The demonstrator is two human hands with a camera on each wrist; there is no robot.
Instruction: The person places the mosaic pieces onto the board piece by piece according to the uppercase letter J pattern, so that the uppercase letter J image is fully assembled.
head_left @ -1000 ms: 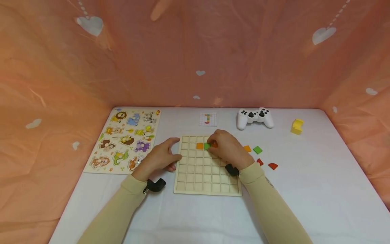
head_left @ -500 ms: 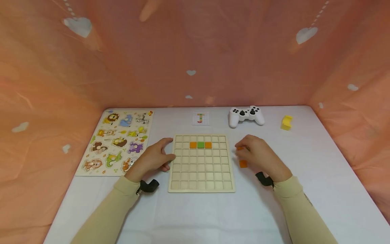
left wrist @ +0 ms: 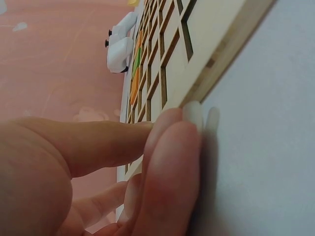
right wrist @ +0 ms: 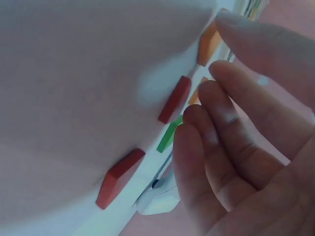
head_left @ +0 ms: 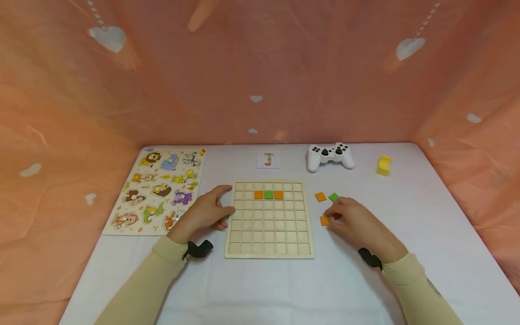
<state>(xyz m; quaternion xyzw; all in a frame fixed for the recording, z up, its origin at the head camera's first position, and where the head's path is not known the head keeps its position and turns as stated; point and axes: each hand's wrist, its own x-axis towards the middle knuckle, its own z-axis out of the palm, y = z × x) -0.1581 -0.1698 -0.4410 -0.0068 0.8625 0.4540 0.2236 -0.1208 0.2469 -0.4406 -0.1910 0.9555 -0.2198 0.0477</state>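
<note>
In the head view my left hand [head_left: 204,212] lies at the left edge of the wooden grid board [head_left: 269,246], thumb and index finger spread along the rim. In the left wrist view those fingertips touch the board's edge. An orange tile [head_left: 258,195], a green tile [head_left: 269,195] and another orange tile [head_left: 278,195] fill adjoining cells. Right of the board, my right hand [head_left: 359,225] has thumb and index finger at opposite edges of a loose orange square tile [right wrist: 210,44] on the table. Two red pieces [right wrist: 175,100] lie under that hand, largely hidden from the head camera.
Another orange tile [head_left: 320,197] and a green tile [head_left: 334,197] lie behind the right hand. Farther back are a pattern card [head_left: 269,160], a white game controller [head_left: 331,156] and a yellow block [head_left: 383,165]. An animal puzzle board [head_left: 156,187] lies left.
My right hand set an orange tile right of the green one, then moved right and toward me to the loose orange tile. The left hand keeps to the board's edge; the head view shifted slightly.
</note>
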